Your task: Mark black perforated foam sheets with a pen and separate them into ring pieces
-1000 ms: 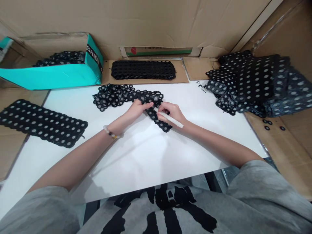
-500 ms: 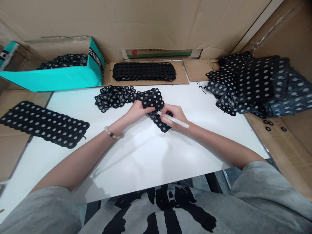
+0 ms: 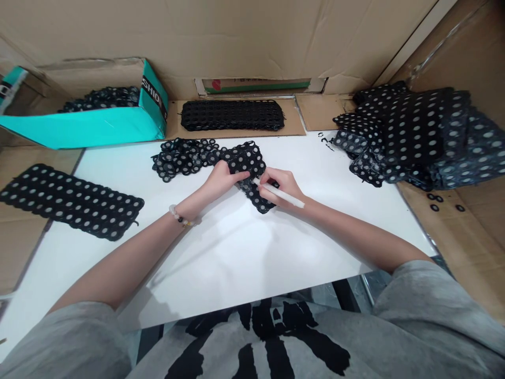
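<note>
the left hand (image 3: pixel 223 179) is half closed on a black ring sheet (image 3: pixel 256 197) near the white board's (image 3: pixel 221 258) far edge. the right hand (image 3: pixel 281 187) curls tight round one white pen (image 3: pixel 279 192), its tip at the sheet. open board lies toward the body. one flat sheet (image 3: pixel 71 202) crosses the board's left edge, another sheet (image 3: pixel 232 115) lies beyond the far edge, and one pile (image 3: pixel 414 137) overlaps the right edge.

Left hand (image 3: pixel 223 179) on black ring sheet (image 3: pixel 256 197), right hand (image 3: pixel 276 187) — white pen (image 3: pixel 286 195)
</note>
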`<state>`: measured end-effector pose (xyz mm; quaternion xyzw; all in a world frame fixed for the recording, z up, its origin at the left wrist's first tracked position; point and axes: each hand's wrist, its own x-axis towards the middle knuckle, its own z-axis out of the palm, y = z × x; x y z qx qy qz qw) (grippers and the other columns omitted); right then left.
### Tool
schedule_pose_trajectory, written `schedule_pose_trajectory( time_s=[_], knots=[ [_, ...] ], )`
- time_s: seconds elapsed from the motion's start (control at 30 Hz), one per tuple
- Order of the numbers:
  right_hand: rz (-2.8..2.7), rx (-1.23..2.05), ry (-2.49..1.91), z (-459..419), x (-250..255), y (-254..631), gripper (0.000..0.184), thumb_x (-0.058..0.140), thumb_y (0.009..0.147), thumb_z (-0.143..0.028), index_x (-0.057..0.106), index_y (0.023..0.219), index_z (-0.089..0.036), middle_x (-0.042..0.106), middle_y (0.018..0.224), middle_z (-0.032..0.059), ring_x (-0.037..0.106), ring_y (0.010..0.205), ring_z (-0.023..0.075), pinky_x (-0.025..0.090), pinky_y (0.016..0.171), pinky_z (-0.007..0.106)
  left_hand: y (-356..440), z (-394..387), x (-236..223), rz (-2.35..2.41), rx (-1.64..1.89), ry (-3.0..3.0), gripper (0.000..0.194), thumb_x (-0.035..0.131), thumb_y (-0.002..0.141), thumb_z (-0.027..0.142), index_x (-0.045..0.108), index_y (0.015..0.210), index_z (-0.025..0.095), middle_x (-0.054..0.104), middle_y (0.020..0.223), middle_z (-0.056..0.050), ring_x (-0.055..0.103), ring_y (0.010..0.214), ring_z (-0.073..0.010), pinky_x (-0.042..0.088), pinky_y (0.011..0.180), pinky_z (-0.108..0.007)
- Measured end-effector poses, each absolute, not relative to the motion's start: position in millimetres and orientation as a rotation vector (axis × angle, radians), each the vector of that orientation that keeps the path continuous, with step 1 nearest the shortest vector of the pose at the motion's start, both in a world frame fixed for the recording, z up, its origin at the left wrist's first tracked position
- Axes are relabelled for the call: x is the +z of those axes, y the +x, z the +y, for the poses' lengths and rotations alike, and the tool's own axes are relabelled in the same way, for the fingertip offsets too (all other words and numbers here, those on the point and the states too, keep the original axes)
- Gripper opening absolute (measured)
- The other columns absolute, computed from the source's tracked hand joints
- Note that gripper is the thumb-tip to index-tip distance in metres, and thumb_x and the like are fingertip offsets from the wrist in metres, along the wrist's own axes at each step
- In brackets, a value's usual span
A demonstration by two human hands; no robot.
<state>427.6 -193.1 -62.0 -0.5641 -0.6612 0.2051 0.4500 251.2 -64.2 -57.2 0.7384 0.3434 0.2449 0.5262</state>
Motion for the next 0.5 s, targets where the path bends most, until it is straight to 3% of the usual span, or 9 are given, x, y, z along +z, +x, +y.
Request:
schedule_pose_trajectory(
  time_s=[0.27,0.5],
  knots=[
    [-1.705,0.425,-1.463,-192.1,-61.4,420.1,0.011,0.061,0.078,-0.022,0.051,0.073,-0.023,0.061,0.074,0.0001,0.053,0.067,0.0159,0.042,0.067,0.028,254.5,-64.3,-59.5,0.82,0.647,1.6,0.04,0.085,0.063,0.036,0.07,0.093,0.015,0.076,0.103,-0.01,0.068,0.104,-0.0313,0.054,0.099,-0.048],
    [-1.68,0.454,-1.512,-190.4,-56.6,417.7,0.013,0.061,0.077,-0.022,0.05,0.07,-0.023,0.061,0.073,-0.0008,0.051,0.065,0.0153,0.039,0.065,0.028,255.4,-67.4,-49.6,0.79,0.626,1.491,0.042,0.086,0.059,0.031,0.069,0.094,0.015,0.076,0.108,-0.012,0.069,0.107,-0.0323,0.055,0.099,-0.05]
  ],
)
